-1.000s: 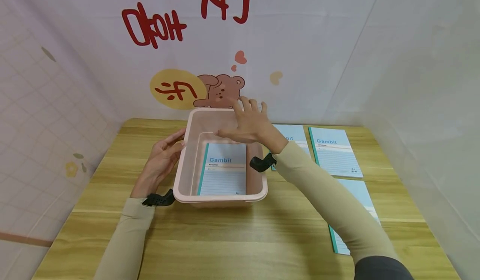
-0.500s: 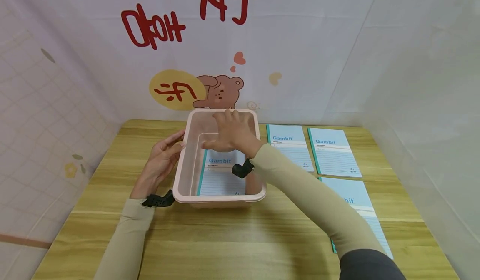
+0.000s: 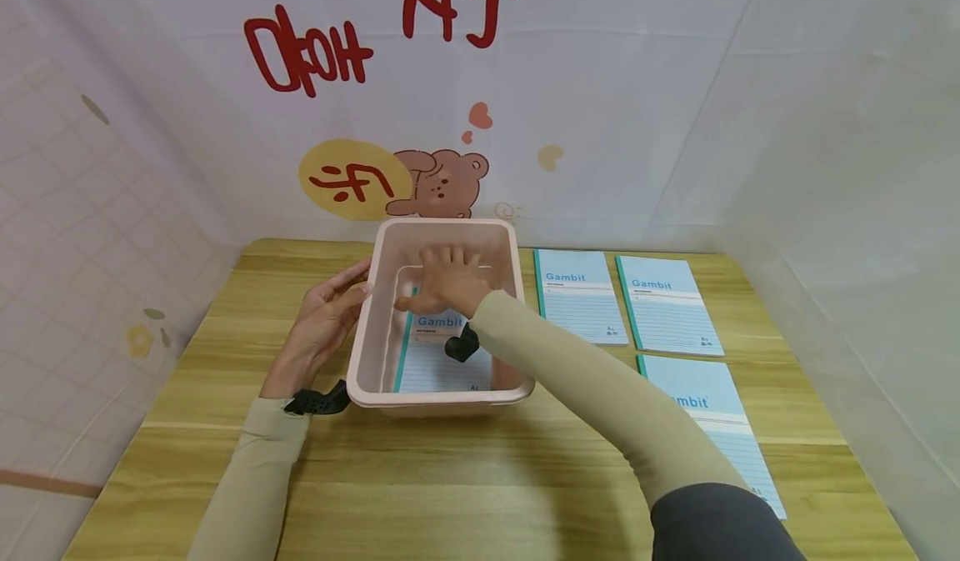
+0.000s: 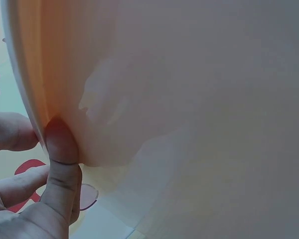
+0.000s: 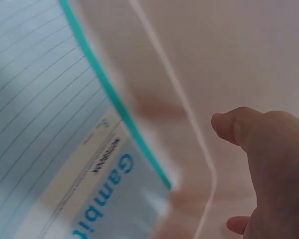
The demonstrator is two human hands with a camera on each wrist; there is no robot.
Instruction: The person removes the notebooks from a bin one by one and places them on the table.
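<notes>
A pale pink plastic bin (image 3: 442,397) stands on the wooden table in the head view. Inside it lies a light blue Gambit notebook (image 3: 420,369) with a green spine, its upper part covered by my right hand (image 3: 448,284). That hand reaches down into the bin, palm down with fingers spread, and holds nothing. In the right wrist view, its thumb points toward the notebook's green edge (image 5: 102,79). My left hand (image 3: 326,319) grips the bin's left rim. The left wrist view shows the thumb (image 4: 62,144) on one face of the rim and fingers on the other.
Three matching notebooks lie right of the bin: one at the back (image 3: 581,311), one beside it (image 3: 671,307), and a nearer one (image 3: 735,436) partly under my right sleeve. A printed cloth wall (image 3: 600,86) rises behind the wooden table (image 3: 420,494).
My right hand has moved left and down from over the bin's right rim to inside it, uncovering the notebooks on the right. My left hand and the bin have stayed put.
</notes>
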